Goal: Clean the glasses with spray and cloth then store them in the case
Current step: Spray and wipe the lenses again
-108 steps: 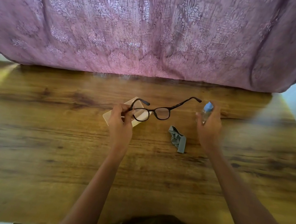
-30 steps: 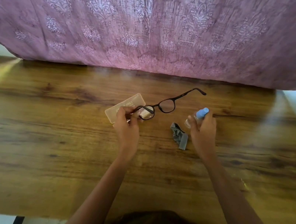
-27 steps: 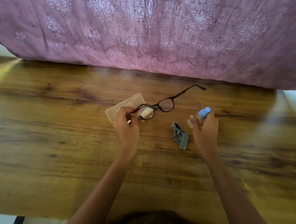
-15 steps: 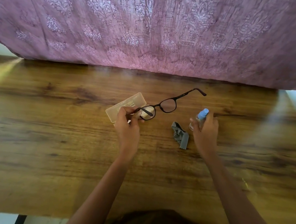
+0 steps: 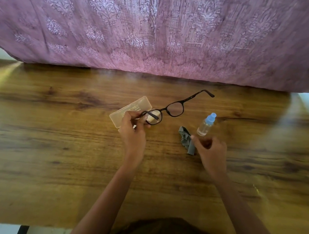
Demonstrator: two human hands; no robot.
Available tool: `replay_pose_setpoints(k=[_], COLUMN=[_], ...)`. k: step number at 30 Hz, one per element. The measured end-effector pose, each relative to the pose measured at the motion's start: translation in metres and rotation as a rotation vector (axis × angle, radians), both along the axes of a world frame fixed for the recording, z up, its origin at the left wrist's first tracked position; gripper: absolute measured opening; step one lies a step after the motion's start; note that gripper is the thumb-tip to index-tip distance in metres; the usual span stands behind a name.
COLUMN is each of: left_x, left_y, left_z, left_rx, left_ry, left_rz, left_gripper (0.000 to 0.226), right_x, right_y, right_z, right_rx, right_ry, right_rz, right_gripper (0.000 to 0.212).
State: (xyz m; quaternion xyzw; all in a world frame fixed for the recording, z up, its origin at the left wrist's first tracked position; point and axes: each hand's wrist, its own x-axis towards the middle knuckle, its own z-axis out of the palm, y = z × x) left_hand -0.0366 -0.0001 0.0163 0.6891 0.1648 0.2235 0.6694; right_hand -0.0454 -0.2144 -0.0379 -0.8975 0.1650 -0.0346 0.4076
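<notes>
L hand (image 5: 134, 131) is pinched shut on the glasses (image 5: 167, 111), gripping the near temple/hinge, so the frame juts out w/ its far temple open and in the air. R hand (image 5: 209, 152) is loosely curled, fingers part open, holding nothing; its fingertips sit at the near end of the grey cloth (image 5: 186, 140), touching or almost, can't tell which.

Landmark = cloth, crumpled on the wooden surface (image 5: 43, 149). Spray bottle (image 5: 206, 125) stands upright just beyond-right of it, free of either hand, blue cap on top. Glasses hang beyond-left of it, above the surface. Case (image 5: 130, 111), pale translucent, lies left of the cloth, under/behind the held lens and L hand; looks shut.

Risks, as I judge it:
- one-temple pinch = weak hold; rubbing w/ the cloth could twist the frame or strain the hinge.
- R hand lifting the cloth may clip the bottle, it's narrow and close, so easy to tip.
- Lens wetness not visible; a dry wipe could smear.

A purple patterned fabric (image 5: 163, 27) hangs behind.
</notes>
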Motion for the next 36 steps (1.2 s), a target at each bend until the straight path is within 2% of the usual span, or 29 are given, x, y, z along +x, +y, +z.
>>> replay_pose_setpoints(k=[2,5,9,13,17,21,27,32,36], left_x=[0.0,0.0,0.0,0.0,-0.004,-0.008,-0.012,-0.014,-0.011], left_y=[0.0,0.0,0.001,0.002,-0.001,-0.005,-0.008,-0.01,-0.012], left_z=[-0.002,-0.004,-0.005,-0.006,-0.005,-0.003,-0.003,-0.001,-0.001], left_rx=[0.003,0.004,0.021,0.044,0.041,0.057,0.041,0.03,-0.009], left_ry=[0.006,0.003,-0.017,-0.013,0.007,-0.023,-0.029,-0.06,-0.036], left_rz=[-0.005,-0.01,-0.025,-0.019,-0.039,-0.054,-0.074,-0.062,-0.057], left_gripper=[0.024,0.023,0.027,0.035,0.034,0.023,0.023,0.034,0.026], right_x=[-0.008,-0.011,-0.013,-0.013,-0.011,-0.002,0.004,0.001,-0.003], right_y=[0.003,0.009,0.022,0.038,0.056,0.071,0.082,0.086,0.091], right_z=[0.001,0.008,0.029,0.058,0.075,0.081,0.079,0.073,0.068], right_rx=[-0.088,-0.149,-0.133,-0.013,0.155,0.064,-0.142,-0.216,-0.205], right_ry=[0.021,0.017,-0.13,-0.36,-0.383,-0.49,-0.536,-0.563,-0.577], right_rz=[0.117,0.261,0.266,0.315,0.34,0.335,0.404,0.445,0.456], right_gripper=[0.048,0.031,0.021,0.019,0.009,0.017,0.021,0.025,0.023])
